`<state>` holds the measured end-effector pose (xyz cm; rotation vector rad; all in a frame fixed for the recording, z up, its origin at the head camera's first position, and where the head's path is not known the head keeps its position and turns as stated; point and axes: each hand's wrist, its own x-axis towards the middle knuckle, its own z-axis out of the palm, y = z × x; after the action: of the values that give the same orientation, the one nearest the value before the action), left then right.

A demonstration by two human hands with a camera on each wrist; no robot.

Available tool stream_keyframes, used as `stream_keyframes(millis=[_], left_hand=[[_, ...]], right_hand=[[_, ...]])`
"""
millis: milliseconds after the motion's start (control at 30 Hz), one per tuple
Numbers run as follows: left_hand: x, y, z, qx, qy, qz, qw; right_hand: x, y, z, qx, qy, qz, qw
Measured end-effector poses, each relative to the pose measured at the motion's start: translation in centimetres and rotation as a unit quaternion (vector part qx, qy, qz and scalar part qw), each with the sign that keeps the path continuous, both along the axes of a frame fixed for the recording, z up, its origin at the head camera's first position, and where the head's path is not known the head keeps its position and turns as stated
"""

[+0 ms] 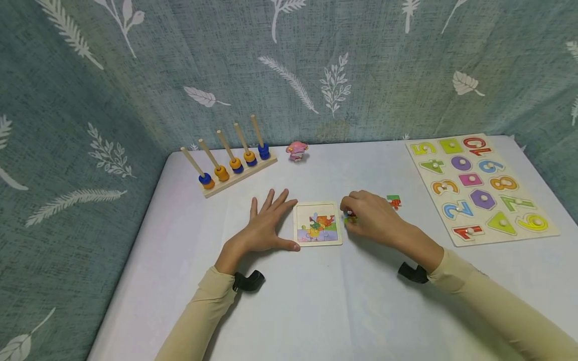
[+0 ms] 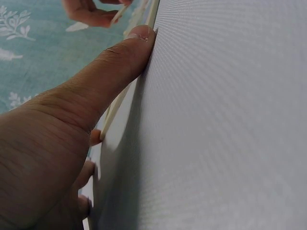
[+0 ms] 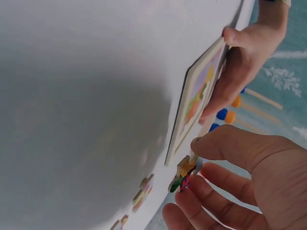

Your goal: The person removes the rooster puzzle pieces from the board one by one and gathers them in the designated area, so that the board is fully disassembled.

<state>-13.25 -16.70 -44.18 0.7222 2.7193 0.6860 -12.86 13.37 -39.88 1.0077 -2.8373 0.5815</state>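
Note:
A square wooden puzzle tray [image 1: 317, 243] lies on the table, its lower part and middle filled with coloured pieces and its top strip bare. My left hand [image 1: 259, 233] is spread at the tray's left side, thumb at the near corner and index fingertip by the far one. In the left wrist view the straight thumb [image 2: 103, 72] rests along the tray's edge. Just right of the tray, my right hand [image 1: 376, 216] pinches a small jigsaw piece [image 3: 184, 173] between thumb and fingers. The right wrist view shows this piece held beside the tray's corner.
A loose puzzle piece [image 1: 394, 201] lies beyond my right hand. At the right is a number-and-shape peg board [image 1: 482, 190]. A wooden bead stacker [image 1: 239, 177] with upright pegs stands at back left, beside a small pink figurine [image 1: 296, 150]. A patterned curtain [image 1: 307, 70] backs the table.

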Motion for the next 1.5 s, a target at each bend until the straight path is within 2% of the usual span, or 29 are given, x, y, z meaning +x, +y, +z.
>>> stream_keyframes(millis=[233, 967, 1200, 1500], left_hand=[[-0.1, 0.0, 0.0, 0.001, -0.001, -0.001, 1.0], [0.0, -0.2, -0.2, 0.007, 0.003, -0.009, 0.9999], [0.2, -0.3, -0.1, 0.009, 0.003, -0.005, 0.9999], [0.1, -0.3, -0.1, 0.01, 0.005, -0.007, 0.9999]], right_hand=[[0.0, 0.8, -0.2, 0.022, -0.003, -0.003, 0.9998], [0.0, 1.5, -1.1, 0.039, -0.028, 0.001, 0.9989], [-0.1, 1.4, -1.4, 0.031, -0.015, 0.015, 0.9993], [0.2, 1.4, -1.3, 0.02, -0.013, 0.012, 0.9997]])
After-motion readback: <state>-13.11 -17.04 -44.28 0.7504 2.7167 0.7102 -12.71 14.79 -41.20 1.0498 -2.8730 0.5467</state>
